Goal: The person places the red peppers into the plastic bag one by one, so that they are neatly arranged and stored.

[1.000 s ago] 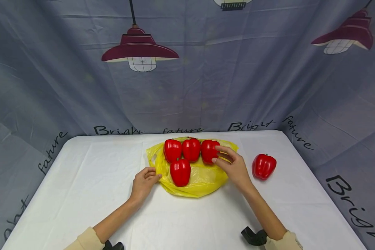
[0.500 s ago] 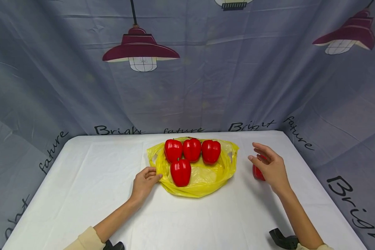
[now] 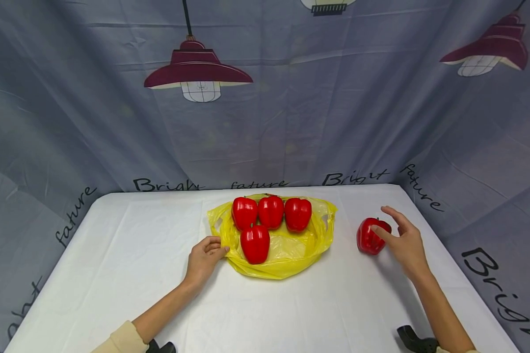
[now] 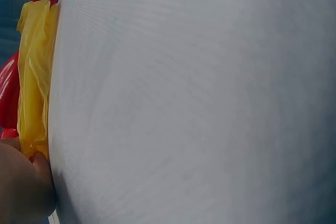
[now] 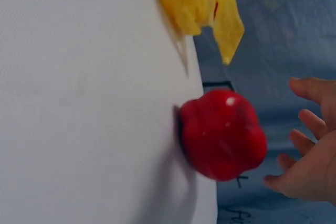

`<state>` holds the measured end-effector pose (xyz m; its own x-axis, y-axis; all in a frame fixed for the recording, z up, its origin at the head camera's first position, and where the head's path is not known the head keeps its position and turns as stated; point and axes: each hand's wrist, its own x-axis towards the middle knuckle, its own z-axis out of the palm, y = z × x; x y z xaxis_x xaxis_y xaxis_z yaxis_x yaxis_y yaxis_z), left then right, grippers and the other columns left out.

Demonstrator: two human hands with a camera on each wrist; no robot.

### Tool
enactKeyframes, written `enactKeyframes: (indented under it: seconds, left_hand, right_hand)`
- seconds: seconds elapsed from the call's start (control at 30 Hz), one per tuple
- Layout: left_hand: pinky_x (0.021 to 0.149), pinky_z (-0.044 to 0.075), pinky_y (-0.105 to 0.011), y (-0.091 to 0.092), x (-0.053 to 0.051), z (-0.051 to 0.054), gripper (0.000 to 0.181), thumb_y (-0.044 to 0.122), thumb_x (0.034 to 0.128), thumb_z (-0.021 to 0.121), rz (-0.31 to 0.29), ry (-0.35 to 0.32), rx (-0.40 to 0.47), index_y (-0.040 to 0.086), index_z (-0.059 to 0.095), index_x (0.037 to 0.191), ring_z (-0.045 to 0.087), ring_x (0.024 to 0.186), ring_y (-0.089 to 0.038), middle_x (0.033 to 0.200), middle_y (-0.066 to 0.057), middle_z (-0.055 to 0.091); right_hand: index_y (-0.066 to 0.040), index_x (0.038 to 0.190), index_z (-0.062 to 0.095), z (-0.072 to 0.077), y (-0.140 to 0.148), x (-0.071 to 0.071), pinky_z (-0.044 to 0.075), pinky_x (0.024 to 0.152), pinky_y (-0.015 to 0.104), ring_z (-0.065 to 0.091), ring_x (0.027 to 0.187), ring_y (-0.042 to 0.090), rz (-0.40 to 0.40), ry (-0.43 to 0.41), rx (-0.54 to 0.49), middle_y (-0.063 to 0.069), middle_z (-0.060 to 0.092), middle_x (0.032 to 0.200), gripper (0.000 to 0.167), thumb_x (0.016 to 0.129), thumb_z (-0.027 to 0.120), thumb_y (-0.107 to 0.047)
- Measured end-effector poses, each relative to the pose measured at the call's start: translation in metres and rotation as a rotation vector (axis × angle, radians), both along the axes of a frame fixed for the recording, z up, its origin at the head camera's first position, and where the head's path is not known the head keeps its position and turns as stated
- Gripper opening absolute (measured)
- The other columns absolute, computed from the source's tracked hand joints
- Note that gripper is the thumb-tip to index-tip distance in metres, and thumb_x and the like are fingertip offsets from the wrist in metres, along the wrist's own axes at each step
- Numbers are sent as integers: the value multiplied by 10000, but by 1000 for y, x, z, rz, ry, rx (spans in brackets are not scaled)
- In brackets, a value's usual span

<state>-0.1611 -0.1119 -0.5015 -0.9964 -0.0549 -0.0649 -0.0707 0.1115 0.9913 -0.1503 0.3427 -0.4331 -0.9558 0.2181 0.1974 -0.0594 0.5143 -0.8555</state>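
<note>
A yellow plastic bag (image 3: 291,255) lies spread at the middle of the table, with several red bell peppers on it. Three make a row along the back, and one pepper (image 3: 254,244) sits in front of them. My left hand (image 3: 204,260) pinches the bag's left edge between thumb and fingers. To the right, a lone red bell pepper (image 3: 367,240) stands on the white cloth. My right hand (image 3: 407,246) hovers above and right of it, thumb and fingers spread. The right wrist view shows a gap between this hand (image 5: 315,156) and the pepper (image 5: 223,135).
A white cloth (image 3: 128,255) covers the table. Behind and at both sides hangs a grey-blue curtain (image 3: 256,132) printed with lamps and lettering. Black wrist mounts, such as the right one (image 3: 417,339), sit close to the table's front.
My right hand let go of the rightmost pepper on the bag and moved right, over the lone pepper. My left hand stays at the bag's edge.
</note>
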Motion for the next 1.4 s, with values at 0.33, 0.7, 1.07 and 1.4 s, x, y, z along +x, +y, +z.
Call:
enactKeyframes:
  seconds: [0.33,0.7,1.07,1.4]
  left_hand:
    - [776,564,-223,1,0,2,296,38,885,751,-13,3,14,-58,640,1142,694,937,-236,1053,-161,691]
    - [764,569,-242,5,14,35,257,-26,898,703,-30,16,-10,-121,616,1120,680,926,-287,1009,-216,684]
    - [730,542,-175,3,4,14,292,-13,887,725,-10,-15,-16,-96,623,1147,671,919,-233,1015,-194,691]
    - [724,542,-177,2,0,1,272,30,877,753,6,-1,-26,-45,651,1117,666,892,-186,976,-123,701]
  right_hand:
    - [-62,1550,330,-15,14,-4,166,1151,612,137,1465,463,10,-111,-47,234,221,1603,672,980,652,-216]
    - [-48,1566,256,-27,23,-3,386,1072,539,229,1418,512,66,-217,-62,264,213,1589,721,986,647,-221]
    - [-43,1555,297,-28,21,-3,464,999,505,271,1394,522,22,-231,-28,271,255,1570,697,984,651,-230]
    - [-69,1551,337,-1,-3,1,480,764,92,300,1373,524,73,-144,-72,247,291,1558,721,954,701,-243]
